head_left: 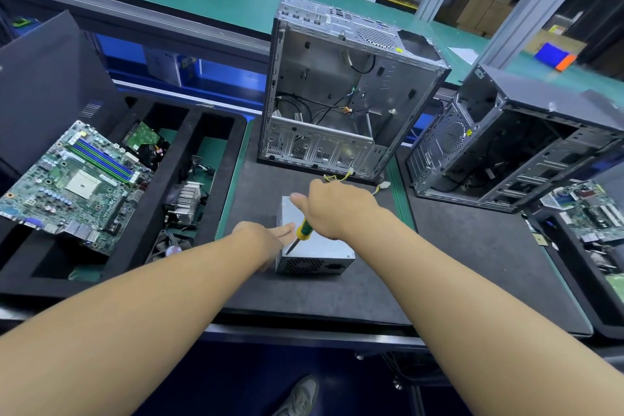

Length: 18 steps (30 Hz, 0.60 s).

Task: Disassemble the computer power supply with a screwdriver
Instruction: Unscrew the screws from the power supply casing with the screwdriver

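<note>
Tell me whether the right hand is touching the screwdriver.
Touching. The head view shows the right hand curled round the yellow-green handle of the screwdriver, whose shaft points down at the power supply.

The power supply (320, 248), a closed grey metal box, is lying flat on the counter (320, 300), its perforated vent face pointing toward the viewer and yellow wires (337, 177) trailing from its far end. The screwdriver (300, 232), with a yellow-green handle and black shaft, is tilting tip-down at the box's near-left top edge, held in the right grip (332, 209).

Screwdriver (299, 234) in right hand (336, 209)
</note>
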### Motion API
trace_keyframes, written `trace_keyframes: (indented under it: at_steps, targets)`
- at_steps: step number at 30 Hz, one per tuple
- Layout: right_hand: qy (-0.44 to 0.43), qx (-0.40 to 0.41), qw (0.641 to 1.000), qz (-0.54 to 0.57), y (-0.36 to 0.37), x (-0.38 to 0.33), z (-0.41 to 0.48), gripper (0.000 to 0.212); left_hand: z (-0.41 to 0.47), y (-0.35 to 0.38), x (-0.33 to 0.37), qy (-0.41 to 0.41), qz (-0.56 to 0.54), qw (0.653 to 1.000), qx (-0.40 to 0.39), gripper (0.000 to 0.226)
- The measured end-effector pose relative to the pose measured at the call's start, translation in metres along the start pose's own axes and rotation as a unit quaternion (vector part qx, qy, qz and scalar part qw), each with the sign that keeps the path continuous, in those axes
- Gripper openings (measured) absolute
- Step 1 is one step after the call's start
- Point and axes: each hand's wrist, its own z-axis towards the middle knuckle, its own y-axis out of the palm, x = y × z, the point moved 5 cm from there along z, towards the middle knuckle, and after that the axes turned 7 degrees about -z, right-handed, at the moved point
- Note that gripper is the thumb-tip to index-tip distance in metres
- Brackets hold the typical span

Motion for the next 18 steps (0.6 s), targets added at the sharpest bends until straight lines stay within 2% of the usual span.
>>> trace_keyframes:
  at_steps: [3,7,11,13,15,18]
  targets:
    - [-0.028,0.01,0.998,0.05,-0.001,-0.005,0.001,0.013,0.0,0.004,-0.001,0.012,-0.022,1.0,0.001,0.1]
    - [-0.029,-0.043,0.994,0.099,0.0,-0.005,0.003,0.028,-0.001,0.014,-0.003,0.023,-0.065,0.997,0.026,0.109]
    - [0.004,0.018,1.0,0.018,-0.002,-0.004,0.004,0.021,0.005,0.02,-0.006,0.037,-0.106,0.992,0.053,0.109]
    - [-0.01,0.041,0.999,0.012,-0.003,-0.006,0.005,0.016,0.007,0.021,-0.008,0.058,-0.136,0.984,0.097,0.096]
    - [-0.028,0.007,0.998,0.048,0.0,-0.006,0.007,0.019,0.009,0.025,-0.01,0.077,-0.199,0.961,0.174,0.073]
    - [-0.036,-0.043,0.995,0.084,0.001,-0.005,0.006,0.03,0.011,0.036,-0.014,0.059,-0.354,0.891,0.277,0.038]
